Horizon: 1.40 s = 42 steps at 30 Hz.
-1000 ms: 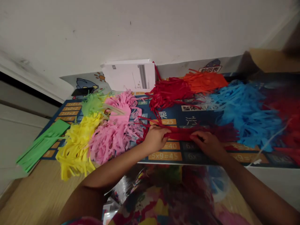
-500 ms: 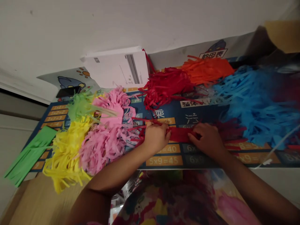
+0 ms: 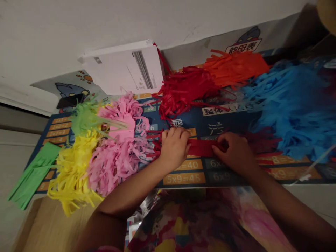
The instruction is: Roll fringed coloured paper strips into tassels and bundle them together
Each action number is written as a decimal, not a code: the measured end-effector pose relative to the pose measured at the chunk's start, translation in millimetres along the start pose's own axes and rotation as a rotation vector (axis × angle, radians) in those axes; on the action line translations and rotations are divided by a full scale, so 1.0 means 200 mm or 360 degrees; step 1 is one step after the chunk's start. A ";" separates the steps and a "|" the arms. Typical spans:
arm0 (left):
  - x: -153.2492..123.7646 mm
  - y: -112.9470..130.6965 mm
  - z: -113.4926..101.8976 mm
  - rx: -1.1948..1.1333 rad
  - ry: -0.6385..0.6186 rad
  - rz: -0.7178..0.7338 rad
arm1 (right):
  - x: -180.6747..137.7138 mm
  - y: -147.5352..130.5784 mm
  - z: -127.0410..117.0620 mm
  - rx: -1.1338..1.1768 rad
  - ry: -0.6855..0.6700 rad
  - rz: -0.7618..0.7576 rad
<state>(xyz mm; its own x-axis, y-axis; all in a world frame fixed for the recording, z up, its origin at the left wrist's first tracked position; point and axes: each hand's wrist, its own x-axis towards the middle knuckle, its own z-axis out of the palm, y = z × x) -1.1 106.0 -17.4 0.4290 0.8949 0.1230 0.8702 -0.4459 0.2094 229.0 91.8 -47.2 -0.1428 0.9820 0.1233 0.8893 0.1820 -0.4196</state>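
Note:
A fringed strip of red paper (image 3: 201, 147) lies across a dark blue multiplication-table mat (image 3: 215, 124). My left hand (image 3: 173, 147) presses down on its left end with curled fingers. My right hand (image 3: 233, 154) is closed on the strip's right part, fingers pinching it. The strip's loose red fringes spread out past both hands, towards the pink pile on the left and the blue pile on the right.
Piles of fringed paper ring the mat: green (image 3: 31, 175), yellow (image 3: 70, 168), pink (image 3: 118, 147), red (image 3: 183, 91), orange (image 3: 233, 68), blue (image 3: 294, 105). A white booklet (image 3: 123, 68) leans at the wall. A phone (image 3: 70, 100) lies at the back left.
My hands have drawn closer together along the red strip. My left hand has shifted up onto its left end, and the view has tilted and moved nearer.

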 end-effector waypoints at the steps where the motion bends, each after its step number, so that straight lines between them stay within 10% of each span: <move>1: 0.00 0.00 0.00 0.0010 0.0024 0.0147 | 0.00 0.00 0.00 0.0035 0.0031 0.0045; 9: -0.04 0.00 -0.10 0.0267 -0.0227 0.0789 | -0.06 -0.05 -0.16 -0.0452 0.0265 -0.0246; 15: -0.01 -0.01 -0.16 0.0243 -0.0303 0.0812 | -0.12 -0.11 -0.12 -0.0357 -0.0177 -0.0985; 32: -0.05 -0.12 -0.09 0.0002 -0.0095 0.0519 | -0.06 -0.03 -0.05 -0.0371 -0.0021 -0.0830; 42: 0.05 -0.11 -0.04 -0.0148 -0.0197 0.0092 | 0.07 0.06 -0.04 -0.0067 -0.0186 -0.0250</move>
<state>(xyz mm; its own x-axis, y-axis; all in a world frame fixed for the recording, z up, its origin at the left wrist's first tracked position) -17.6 124.5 -12.1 0.5094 0.8603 0.0180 0.8194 -0.4914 0.2952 240.6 107.1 -42.6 -0.3287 0.9412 0.0783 0.8690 0.3339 -0.3651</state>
